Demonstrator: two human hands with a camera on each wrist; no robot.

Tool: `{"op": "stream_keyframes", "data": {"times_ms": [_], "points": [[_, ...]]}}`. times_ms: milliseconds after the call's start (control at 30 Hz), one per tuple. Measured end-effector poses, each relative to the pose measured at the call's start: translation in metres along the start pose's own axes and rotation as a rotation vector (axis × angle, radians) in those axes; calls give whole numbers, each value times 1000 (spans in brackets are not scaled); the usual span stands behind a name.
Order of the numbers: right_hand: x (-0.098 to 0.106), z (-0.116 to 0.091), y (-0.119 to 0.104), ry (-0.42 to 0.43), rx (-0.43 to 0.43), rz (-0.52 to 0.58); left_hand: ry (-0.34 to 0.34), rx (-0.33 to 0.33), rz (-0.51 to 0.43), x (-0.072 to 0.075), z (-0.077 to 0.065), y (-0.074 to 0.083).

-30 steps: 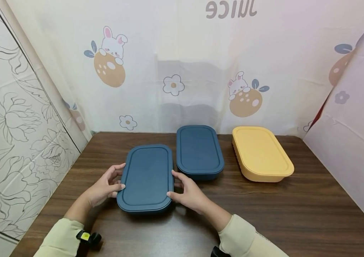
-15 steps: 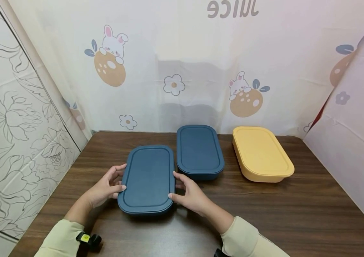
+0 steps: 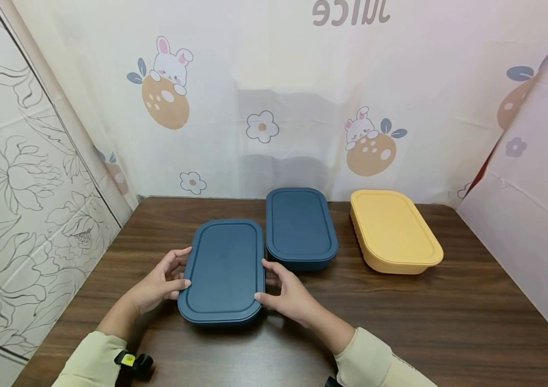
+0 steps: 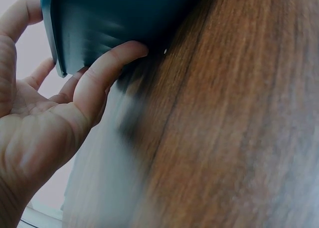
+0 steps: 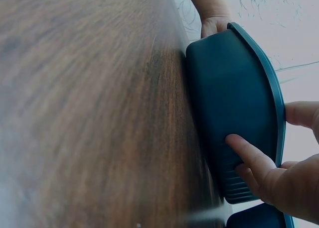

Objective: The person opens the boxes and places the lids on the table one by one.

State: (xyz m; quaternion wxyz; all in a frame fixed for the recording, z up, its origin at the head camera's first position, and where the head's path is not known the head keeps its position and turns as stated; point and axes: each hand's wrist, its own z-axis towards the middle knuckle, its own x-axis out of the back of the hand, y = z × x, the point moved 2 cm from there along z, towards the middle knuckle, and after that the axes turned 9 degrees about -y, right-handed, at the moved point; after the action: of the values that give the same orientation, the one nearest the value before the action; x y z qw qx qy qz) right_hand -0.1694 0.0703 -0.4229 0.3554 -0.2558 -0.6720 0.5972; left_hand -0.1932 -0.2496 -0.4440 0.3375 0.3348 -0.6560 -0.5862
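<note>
A dark blue lidded lunch box is held between both hands on the left half of the wooden table. My left hand grips its left side, thumb on the lid's edge and fingers along the wall. On the opposite side, my right hand holds it with the thumb at the lid rim. In the left wrist view, fingertips press the box's wall low down, close over the table. Ribbed grooves show on the wall in the right wrist view, where fingers of my right hand touch it.
A second dark blue lunch box stands just behind and right of the held one. Farther right is a yellow lunch box. A printed cloth hangs behind the table, and a flower-patterned panel borders the left.
The held lunch box has shifted slightly right and toward me, both hands moving along with it. The other two boxes stay in place.
</note>
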Motion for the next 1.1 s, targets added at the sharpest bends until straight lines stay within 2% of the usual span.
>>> {"op": "stream_keyframes", "data": {"times_ms": [400, 700, 933, 1100], "points": [[-2, -3, 0, 14, 3, 31, 6, 2, 20, -2, -4, 1], [-1, -4, 3, 24, -15, -2, 21, 14, 17, -3, -4, -1], [-4, -6, 6, 2, 10, 82, 44, 8, 1, -7, -8, 2], [-4, -7, 6, 2, 13, 150, 75, -1, 70, -11, -10, 6]]}}
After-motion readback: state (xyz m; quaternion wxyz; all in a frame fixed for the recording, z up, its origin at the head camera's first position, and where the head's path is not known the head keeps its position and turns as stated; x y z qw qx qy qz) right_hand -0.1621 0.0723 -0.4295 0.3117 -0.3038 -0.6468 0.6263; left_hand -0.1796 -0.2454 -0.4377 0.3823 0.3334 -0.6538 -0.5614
